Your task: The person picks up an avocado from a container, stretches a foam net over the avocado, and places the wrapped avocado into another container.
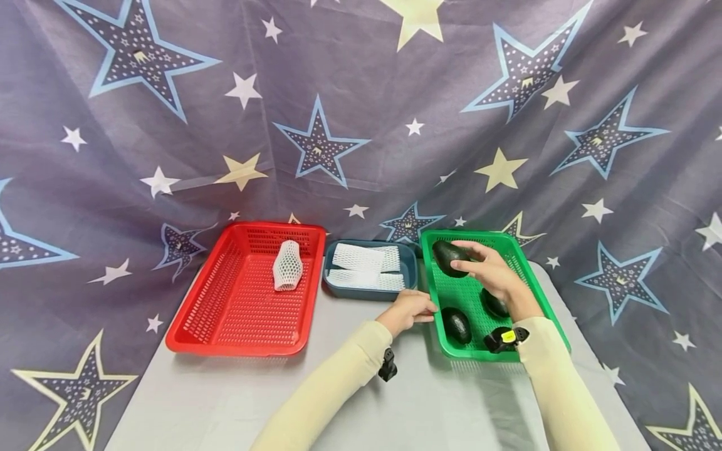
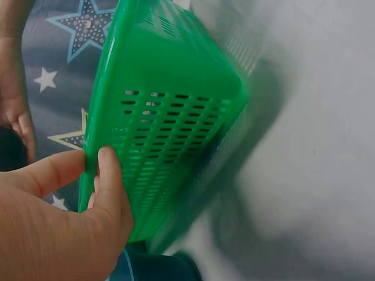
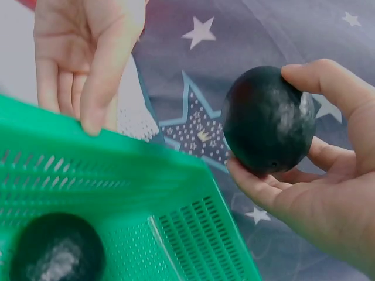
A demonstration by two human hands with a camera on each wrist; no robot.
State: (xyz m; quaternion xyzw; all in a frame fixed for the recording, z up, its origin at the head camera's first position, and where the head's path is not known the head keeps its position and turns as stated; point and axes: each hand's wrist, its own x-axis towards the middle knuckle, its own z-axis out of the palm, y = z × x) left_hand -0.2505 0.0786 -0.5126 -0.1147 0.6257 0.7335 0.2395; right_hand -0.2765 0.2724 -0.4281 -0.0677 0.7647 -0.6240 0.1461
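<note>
My right hand [image 1: 489,270] grips a dark green avocado [image 1: 449,259] over the far left part of the green basket [image 1: 543,299]. In the right wrist view, the thumb and fingers hold this avocado [image 3: 268,120] from opposite sides. Two more avocados lie in the basket: one at the near left [image 1: 456,326], and one [image 1: 494,304] partly hidden under the right hand. With thumb and fingers, my left hand [image 1: 410,310] pinches the basket's left rim; the left wrist view shows the thumb and fingers on either side of the green rim [image 2: 101,111].
A blue bin [image 1: 333,289] holding several white foam net sleeves [image 1: 366,258] stands between the baskets. At the left is a red basket [image 1: 237,313] with a net-wrapped item [image 1: 288,266] inside. A star-patterned cloth [image 1: 361,94] hangs behind the grey table [image 1: 225,401].
</note>
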